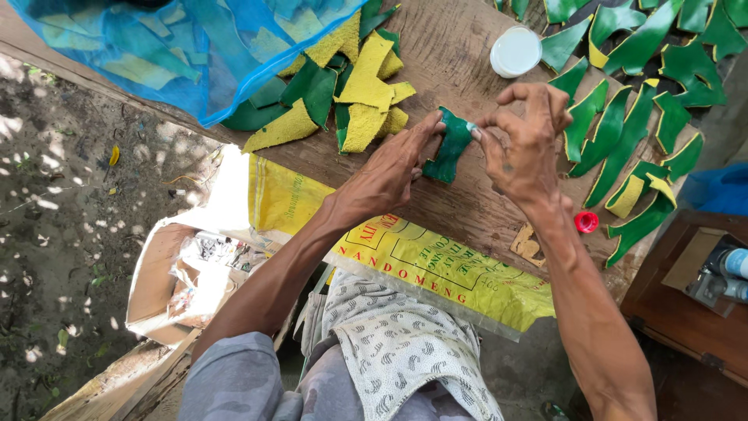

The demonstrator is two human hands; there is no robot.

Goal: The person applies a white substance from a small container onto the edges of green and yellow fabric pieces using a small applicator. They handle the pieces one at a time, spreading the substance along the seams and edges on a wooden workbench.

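1. Head view: both hands meet over a dark green cut piece [449, 148] lying on a worn wooden board [460, 47].
2. Left hand [389, 173] presses flat on the piece's near-left edge, fingers extended.
3. Right hand [523, 140] pinches the piece's upper right end between thumb and fingertips, the other fingers arched above.
4. Beyond the left hand lies a heap of yellow and green scraps [351, 93], partly under a blue mesh bag [156, 47].
5. Rows of green curved pieces [631, 117] spread right of the right hand; a white lid [515, 51] sits just beyond it, a red cap [586, 222] near its wrist.
6. A yellow sack [436, 265] hangs below both forearms.
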